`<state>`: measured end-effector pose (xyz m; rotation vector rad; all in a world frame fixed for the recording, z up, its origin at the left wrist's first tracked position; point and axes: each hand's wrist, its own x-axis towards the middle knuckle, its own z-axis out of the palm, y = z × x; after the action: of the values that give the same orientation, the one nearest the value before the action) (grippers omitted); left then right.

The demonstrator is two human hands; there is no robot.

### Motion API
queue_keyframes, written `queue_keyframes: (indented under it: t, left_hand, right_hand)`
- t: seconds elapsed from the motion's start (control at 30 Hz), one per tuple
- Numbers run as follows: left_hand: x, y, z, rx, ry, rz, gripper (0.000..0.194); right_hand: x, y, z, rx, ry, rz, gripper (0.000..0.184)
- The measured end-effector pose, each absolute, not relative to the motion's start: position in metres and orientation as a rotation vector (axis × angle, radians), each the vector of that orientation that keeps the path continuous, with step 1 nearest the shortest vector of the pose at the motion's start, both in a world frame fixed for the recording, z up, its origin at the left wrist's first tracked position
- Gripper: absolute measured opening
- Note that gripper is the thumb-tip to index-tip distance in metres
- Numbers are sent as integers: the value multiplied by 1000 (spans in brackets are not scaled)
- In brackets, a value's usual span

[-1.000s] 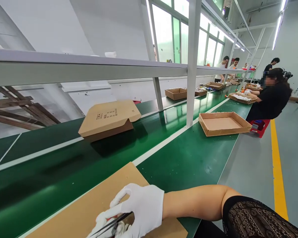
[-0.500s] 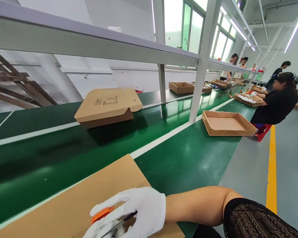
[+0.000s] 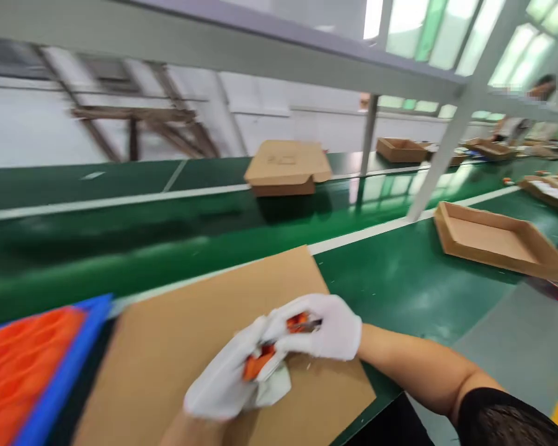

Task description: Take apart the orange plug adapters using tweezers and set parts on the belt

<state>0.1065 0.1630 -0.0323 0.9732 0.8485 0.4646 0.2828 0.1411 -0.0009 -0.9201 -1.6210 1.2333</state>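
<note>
Both my hands wear white gloves and meet over a brown cardboard sheet (image 3: pixel 167 334). My left hand (image 3: pixel 221 381) is closed around a small orange part (image 3: pixel 258 364), most of it hidden by the fingers. Beneath that part hangs a white piece (image 3: pixel 274 387), too blurred to identify. My right hand (image 3: pixel 332 328) is closed on a small tool with orange and dark metal parts (image 3: pixel 300 322); its exact kind is unclear. The right fingertips touch, or nearly touch, the orange part at my left hand.
A blue tray (image 3: pixel 69 365) of orange molded parts (image 3: pixel 32 365) stands at the left. An open cardboard box (image 3: pixel 493 238) lies on the green bench at right, and a lidded box (image 3: pixel 286 167) across the belt. A white post (image 3: pixel 446 148) rises between. Co-workers appear far right.
The view has swung left, bringing the blue tray into sight. My left hand is now plainly visible, and both hands appear together higher in view over the cardboard.
</note>
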Motion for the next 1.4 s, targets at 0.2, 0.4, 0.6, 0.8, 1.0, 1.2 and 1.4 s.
queue_keyframes:
  t: [0.2, 0.4, 0.6, 0.8, 1.0, 1.2, 1.4]
  left_hand:
    - [104, 156, -36, 903, 813, 564, 77]
    - [110, 156, -21, 978, 864, 676, 76]
    - [114, 155, -17, 955, 985, 886, 64]
    - [119, 152, -7, 905, 920, 899, 42]
    - [118, 152, -6, 831, 865, 898, 45]
    - [123, 148, -11, 867, 966, 882, 55]
    - [121, 150, -14, 882, 1088, 912, 52]
  right_hand:
    - [280, 139, -6, -890, -1198, 1523, 26]
    - [278, 141, -6, -822, -1150, 1561, 21]
    - [280, 140, -18, -975, -1209, 1235, 19]
    - [279, 135, -27, -1080, -1485, 734, 21]
    - [282, 135, -29, -1011, -1674, 530, 46]
    - [284, 137, -27, -1004, -1771, 365, 28]
    - [283, 136, -32, -1072, -1788, 425, 39]
